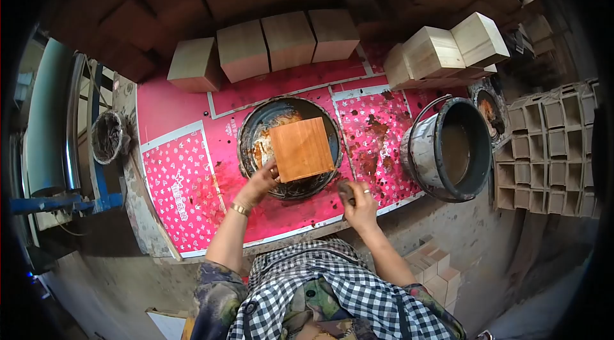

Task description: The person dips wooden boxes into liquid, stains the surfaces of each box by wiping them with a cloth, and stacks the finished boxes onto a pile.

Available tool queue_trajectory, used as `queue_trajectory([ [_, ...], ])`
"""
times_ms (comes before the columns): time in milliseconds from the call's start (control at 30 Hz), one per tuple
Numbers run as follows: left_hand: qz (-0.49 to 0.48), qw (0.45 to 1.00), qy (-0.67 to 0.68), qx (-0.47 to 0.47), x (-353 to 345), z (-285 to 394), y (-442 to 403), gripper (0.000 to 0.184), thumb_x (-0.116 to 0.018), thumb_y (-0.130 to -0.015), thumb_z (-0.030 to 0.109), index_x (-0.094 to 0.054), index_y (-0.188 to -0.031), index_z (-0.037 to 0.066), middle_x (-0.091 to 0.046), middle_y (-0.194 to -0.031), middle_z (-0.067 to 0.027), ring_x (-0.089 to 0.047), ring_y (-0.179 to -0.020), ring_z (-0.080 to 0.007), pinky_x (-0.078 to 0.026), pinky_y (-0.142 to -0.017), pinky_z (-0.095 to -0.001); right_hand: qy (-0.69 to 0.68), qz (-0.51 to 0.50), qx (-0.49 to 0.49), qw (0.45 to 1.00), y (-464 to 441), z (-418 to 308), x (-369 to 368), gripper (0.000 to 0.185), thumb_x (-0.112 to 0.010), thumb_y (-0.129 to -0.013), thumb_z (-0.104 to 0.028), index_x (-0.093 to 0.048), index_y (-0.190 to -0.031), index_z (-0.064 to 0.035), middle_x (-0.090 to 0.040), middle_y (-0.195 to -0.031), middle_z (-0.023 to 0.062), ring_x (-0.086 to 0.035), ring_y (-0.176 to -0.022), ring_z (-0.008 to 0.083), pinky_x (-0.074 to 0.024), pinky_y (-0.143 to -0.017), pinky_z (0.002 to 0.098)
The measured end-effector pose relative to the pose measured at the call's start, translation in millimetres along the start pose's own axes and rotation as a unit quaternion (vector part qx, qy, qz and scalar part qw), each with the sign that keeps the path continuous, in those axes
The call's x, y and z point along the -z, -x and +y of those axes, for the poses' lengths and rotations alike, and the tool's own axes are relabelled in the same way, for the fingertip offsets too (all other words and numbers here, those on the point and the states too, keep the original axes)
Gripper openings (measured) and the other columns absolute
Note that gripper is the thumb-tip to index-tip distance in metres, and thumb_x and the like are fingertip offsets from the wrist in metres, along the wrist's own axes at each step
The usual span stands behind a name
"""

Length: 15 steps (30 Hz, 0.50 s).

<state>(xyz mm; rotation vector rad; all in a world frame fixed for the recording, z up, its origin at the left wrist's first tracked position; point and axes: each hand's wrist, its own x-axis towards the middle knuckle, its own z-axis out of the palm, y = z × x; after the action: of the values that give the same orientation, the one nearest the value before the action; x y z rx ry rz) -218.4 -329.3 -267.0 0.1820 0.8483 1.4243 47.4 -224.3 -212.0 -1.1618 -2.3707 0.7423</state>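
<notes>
A wooden box [304,148] with an orange-brown stained face is held over a round dark basin [245,132]. My left hand [259,185] grips its lower left edge, fingers closed. Inside the basin, orange-brown smears and dark liquid show around the box. To the right of it, my right hand [361,209] is closed on a small dark sponge-like pad [346,193]; whether it is sponge or cloth I cannot tell. The pad is apart from the box.
Pale unstained wooden boxes [289,39] line the back of the red-covered table [268,228]. More are stacked [435,52] at the back right. A bucket of murky liquid [425,151] stands at the right edge. Stacked open frames [547,154] lie beyond. A small lined basket [109,137] sits left.
</notes>
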Motion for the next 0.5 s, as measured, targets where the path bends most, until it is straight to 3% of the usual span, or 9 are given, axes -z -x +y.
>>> queue_trajectory([
  [33, 0.011, 0.98, 0.193, 0.04, -0.8, 13.6, -6.5, 0.069, -0.066, -0.084, 0.015, -0.03, -0.141, 0.005, -0.037, -0.144, -0.01, -0.042, -0.126, -0.0179, -0.035, -0.104, -0.0295, -0.017, 0.029, -0.006, 0.999, -4.6, 0.1, 1.7, 0.03, -0.066, -0.076, -0.009, -0.057, -0.105, -0.0076, -0.056, -0.093, 0.0163, -0.06, -0.076, 0.0364, -0.0488, -0.063, 0.0433],
  [100, -0.042, 0.989, 0.14, -0.015, -10.7, 28.1, -30.5, 0.051, -0.066, -0.084, 0.013, -0.046, -0.13, 0.004, -0.052, -0.129, -0.0116, -0.053, -0.113, -0.0173, -0.042, -0.097, -0.0293, -0.052, 0.087, -0.019, 0.995, -24.9, -1.1, 4.2, 0.022, -0.063, -0.083, -0.011, -0.057, -0.102, -0.0027, -0.057, -0.089, 0.0166, -0.059, -0.08, 0.0347, -0.048, -0.067, 0.0396],
  [167, 0.091, 0.995, 0.003, -0.047, -21.1, 36.2, -56.8, 0.04, -0.065, -0.085, 0.01, -0.054, -0.123, 0.002, -0.06, -0.118, -0.0095, -0.058, -0.104, -0.0167, -0.044, -0.093, -0.0284, -0.104, 0.094, -0.008, 0.99, -48.5, -11.8, 9.3, 0.022, -0.062, -0.085, -0.011, -0.056, -0.104, -0.0006, -0.056, -0.088, 0.0168, -0.058, -0.082, 0.0345, -0.0462, -0.071, 0.0388],
  [200, 0.111, 0.991, -0.02, -0.069, -40.9, 43.9, -53.5, 0.027, -0.063, -0.086, 0.008, -0.061, -0.111, 0.0, -0.066, -0.104, -0.0061, -0.062, -0.092, -0.0144, -0.048, -0.087, -0.0278, -0.112, 0.097, 0.009, 0.989, -59.4, -14.8, 11.5, 0.023, -0.062, -0.085, -0.012, -0.056, -0.104, -0.001, -0.057, -0.089, 0.0165, -0.059, -0.081, 0.0347, -0.0466, -0.069, 0.0396],
  [333, 0.122, 0.923, -0.344, -0.119, -46.7, 33.9, -17.3, 0.024, -0.064, -0.083, 0.005, -0.063, -0.106, -0.003, -0.067, -0.098, -0.0072, -0.061, -0.084, -0.0129, -0.049, -0.079, -0.0267, -0.102, 0.097, 0.028, 0.99, -101.6, -27.5, 5.2, 0.027, -0.063, -0.085, -0.02, -0.057, -0.106, -0.0039, -0.06, -0.094, 0.017, -0.062, -0.083, 0.0348, -0.0481, -0.068, 0.0409],
  [433, 0.129, 0.939, -0.302, -0.099, -27.3, 0.8, 6.5, 0.022, -0.056, -0.082, -0.002, -0.064, -0.103, -0.003, -0.067, -0.095, -0.005, -0.06, -0.088, -0.0105, -0.049, -0.08, -0.0261, 0.002, 0.058, 0.031, 0.998, -136.4, -47.7, -24.9, 0.029, -0.063, -0.084, -0.023, -0.056, -0.108, -0.0068, -0.06, -0.099, 0.015, -0.062, -0.085, 0.0342, -0.0499, -0.069, 0.0426],
  [500, 0.089, 0.921, -0.333, -0.181, -1.6, -34.8, 5.9, 0.024, -0.053, -0.08, -0.004, -0.064, -0.102, -0.003, -0.067, -0.093, -0.0035, -0.06, -0.087, -0.0091, -0.048, -0.077, -0.0262, 0.107, -0.032, 0.042, 0.993, -146.4, -66.9, -59.7, 0.034, -0.065, -0.08, -0.023, -0.052, -0.108, -0.0095, -0.056, -0.098, 0.017, -0.063, -0.079, 0.0354, -0.0515, -0.062, 0.0464],
])
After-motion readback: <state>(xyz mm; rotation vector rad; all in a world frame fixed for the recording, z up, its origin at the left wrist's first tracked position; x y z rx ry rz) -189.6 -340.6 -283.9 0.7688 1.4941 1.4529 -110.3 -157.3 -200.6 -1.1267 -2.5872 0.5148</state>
